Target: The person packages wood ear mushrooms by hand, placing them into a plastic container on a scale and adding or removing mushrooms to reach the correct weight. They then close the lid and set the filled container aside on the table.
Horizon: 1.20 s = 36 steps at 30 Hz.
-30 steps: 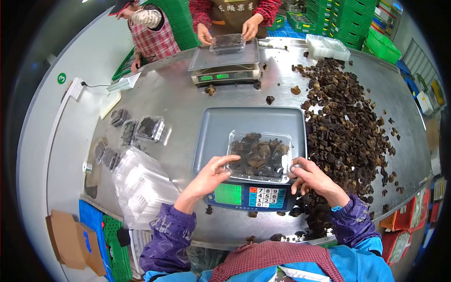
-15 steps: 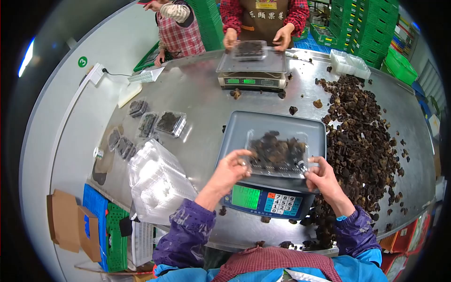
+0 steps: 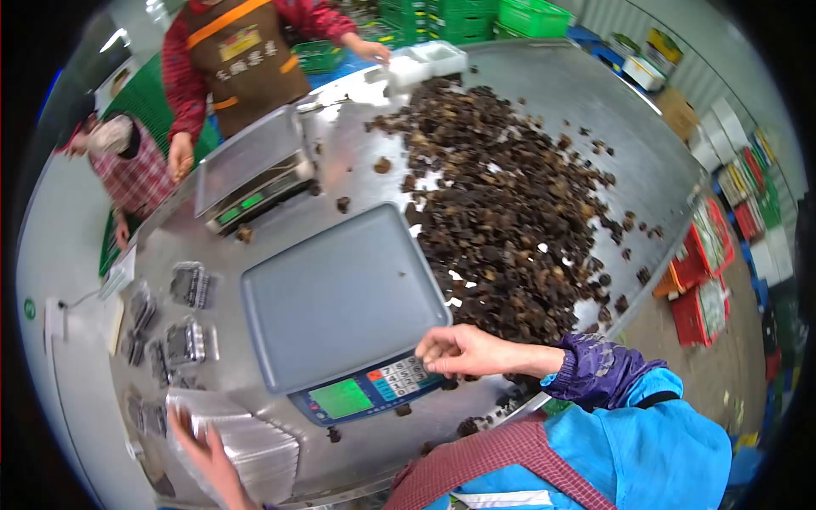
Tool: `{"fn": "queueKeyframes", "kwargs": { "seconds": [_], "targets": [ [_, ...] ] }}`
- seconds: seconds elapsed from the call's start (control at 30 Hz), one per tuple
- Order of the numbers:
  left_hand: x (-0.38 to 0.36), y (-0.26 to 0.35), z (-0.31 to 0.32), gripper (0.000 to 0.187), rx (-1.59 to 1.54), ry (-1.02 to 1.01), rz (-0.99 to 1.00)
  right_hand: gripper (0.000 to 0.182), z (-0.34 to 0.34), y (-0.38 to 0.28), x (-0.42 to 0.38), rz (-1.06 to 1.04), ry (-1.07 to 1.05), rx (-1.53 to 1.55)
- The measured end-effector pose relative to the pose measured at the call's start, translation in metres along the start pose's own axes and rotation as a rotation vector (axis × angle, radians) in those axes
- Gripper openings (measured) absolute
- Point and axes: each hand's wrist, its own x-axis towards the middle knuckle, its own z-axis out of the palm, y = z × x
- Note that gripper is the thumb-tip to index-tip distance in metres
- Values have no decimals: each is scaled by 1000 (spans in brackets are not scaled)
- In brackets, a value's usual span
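My left hand [image 3: 206,459], fingers spread, is at the stack of clear plastic containers [image 3: 255,446] at the table's near left. My right hand [image 3: 463,350] has its fingers loosely curled and nothing shows in it; it hovers over the right front corner of the digital scale [image 3: 340,297], beside the keypad [image 3: 396,381]. The scale's green display [image 3: 340,398] is lit. Right of the scale spreads a heap of dark brown mushroom pieces, seemingly wood ear [image 3: 510,221]. Filled containers [image 3: 189,342] of dark pieces sit on the left.
A co-worker in a brown apron [image 3: 246,59] stands behind a second scale [image 3: 255,174], one hand near white trays [image 3: 425,64]. Another person in a checked apron [image 3: 132,174] is at the far left. Green crates [image 3: 438,19] stand behind; red crates [image 3: 701,310] lie right of the metal table.
The filled container has left my hands and the scale. My left hand has moved to the container stack. The view has turned right; the co-worker's container is gone from the second scale.
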Motion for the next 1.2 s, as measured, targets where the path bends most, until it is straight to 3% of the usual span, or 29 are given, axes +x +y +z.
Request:
{"fn": "queueKeyframes", "kwargs": {
  "seconds": [0.07,0.1,0.13,0.17,0.27,0.3,0.4,0.53,0.77,0.9,1.2],
  "targets": [
    [-34,36,-28,47,351,-120,63,26,0,37,-20,33,13,-37],
    [-42,-10,-65,54,714,-382,-43,26,0,59,-29,67,15,-77],
    [-51,3,-68,51,524,-476,-218,27,-2,73,-38,104,14,-114],
    [-60,-3,-76,45,635,-480,-164,29,-5,78,-47,198,7,-133],
    [-77,-14,-94,34,694,-422,-127,29,-26,103,-67,-21,184,-508],
    [-78,-17,-97,28,637,-344,-141,27,-36,101,-72,-18,224,-495],
    [-75,-20,-101,24,662,-367,-72,22,-64,73,-85,100,345,-352],
    [-73,-16,-104,23,701,-397,34,20,-96,60,-91,60,529,-336],
    [-82,-19,-95,21,764,-254,13,20,-134,42,-54,-80,794,-1006],
    [-91,-16,-92,24,824,-210,112,10,-138,46,-17,-369,756,-1240],
    [-96,-7,-97,31,964,-335,198,9,-143,86,53,-370,604,-1693]
  ]
}}
